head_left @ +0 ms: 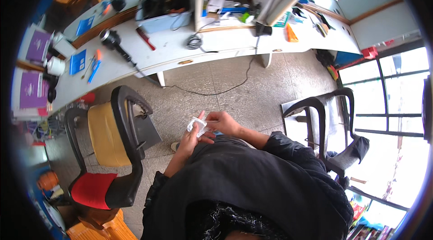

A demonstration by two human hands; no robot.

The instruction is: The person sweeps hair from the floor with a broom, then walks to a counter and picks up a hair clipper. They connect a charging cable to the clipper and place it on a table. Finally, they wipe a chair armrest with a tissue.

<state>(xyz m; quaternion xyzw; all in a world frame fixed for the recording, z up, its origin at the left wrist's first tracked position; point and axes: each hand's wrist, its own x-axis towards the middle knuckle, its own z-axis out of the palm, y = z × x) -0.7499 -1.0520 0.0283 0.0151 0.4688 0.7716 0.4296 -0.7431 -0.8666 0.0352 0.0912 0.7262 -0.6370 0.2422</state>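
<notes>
Low before my body, my left hand [190,141] holds a small crumpled white packet or tissue [197,127], with the thumb across it. Close against its right side, my right hand [223,123] has its thumb and fingers pinched together at the packet; a thin thing seems to lie between them, too small to name. Both hands are over the speckled floor, just beyond the dark apron on my lap or front.
A long white counter [172,50] curves ahead, bearing a hair dryer [116,45], a red comb [145,39] and a blue-grey bin [164,20]. A black cable [216,94] crosses the floor. Armchairs stand at left [110,135] and right [318,104].
</notes>
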